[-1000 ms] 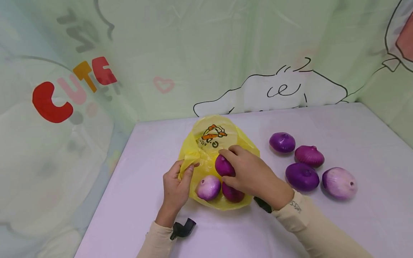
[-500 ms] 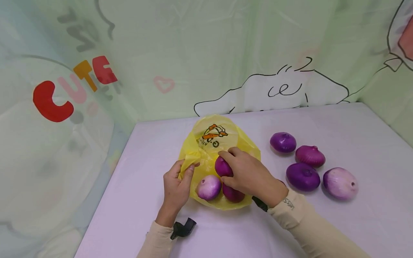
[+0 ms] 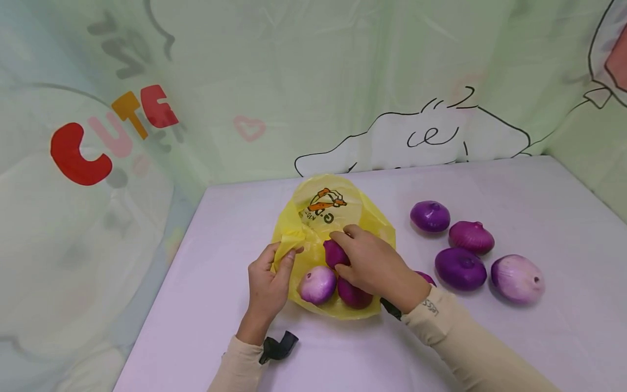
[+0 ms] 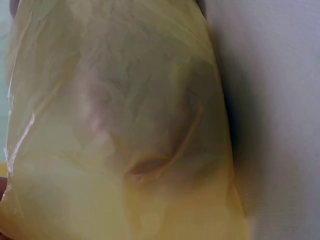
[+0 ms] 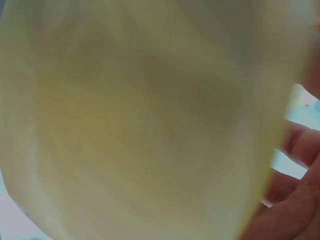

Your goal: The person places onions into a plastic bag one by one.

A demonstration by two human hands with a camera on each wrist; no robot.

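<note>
In the head view, an opened yellow plastic bag [image 3: 382, 218] lies on the table. My left hand [image 3: 268, 283] pinches its left rim between thumb and fingers. Over the bag's mouth, my right hand [image 3: 379, 264] grips a magenta red onion [image 3: 334, 253], its right side hidden by the fingers. Below that, inside the bag, are a white-and-purple onion [image 3: 318, 285] and a second magenta onion [image 3: 354, 294], partly under the right hand. The bag's film [image 4: 150, 100] fills most of the left wrist view. In the right wrist view, blurred bag film covers most of the frame.
To the right sit a shiny purple onion [image 3: 430, 216], a ribbed magenta onion [image 3: 472, 237], a dark purple onion [image 3: 460, 269] and a white-and-purple onion [image 3: 517, 279]. Another onion [image 3: 425, 277] shows partly behind the right wrist. A printed curtain [image 3: 274, 81] hangs behind the table [image 3: 206, 272].
My right hand, with the magenta onion, has shifted slightly downward and left in the bag. The onion behind the right wrist has come into sight. The left hand stays put.
</note>
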